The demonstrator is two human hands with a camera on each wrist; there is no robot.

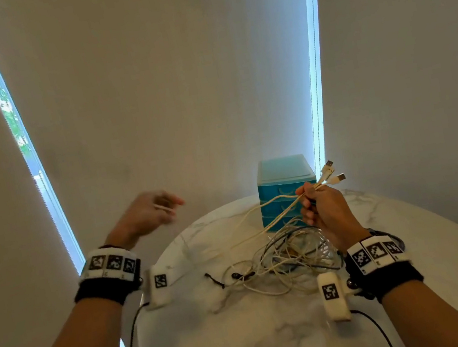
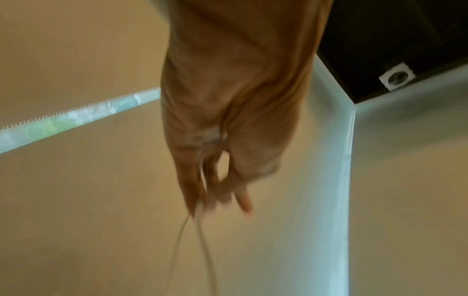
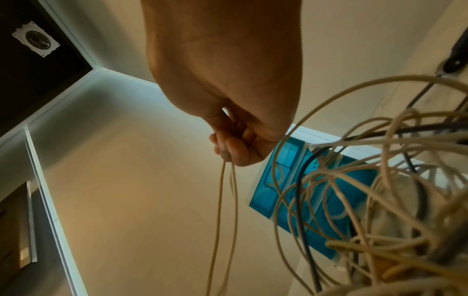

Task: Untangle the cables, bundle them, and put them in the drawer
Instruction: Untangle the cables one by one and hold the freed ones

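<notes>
A tangle of white, beige and dark cables (image 1: pixel 285 258) lies in the middle of the round marble table (image 1: pixel 280 332). My right hand (image 1: pixel 324 208) is raised in front of the drawer unit and grips several white cable ends whose USB plugs (image 1: pixel 332 173) stick up past my fingers; the strands (image 3: pixel 225 210) trail down to the pile. My left hand (image 1: pixel 149 212) is lifted off to the left, blurred, and pinches a thin white cable (image 2: pixel 202 236) that hangs from its fingers. The teal plastic drawer unit (image 1: pixel 284 191) stands at the table's far edge, its drawers closed.
Pale roller blinds (image 1: pixel 170 91) hang close behind the table, with bright window strips at left and right. A small black cable tie (image 1: pixel 214 280) lies left of the pile. Bare marble shows in front of the pile and to the right.
</notes>
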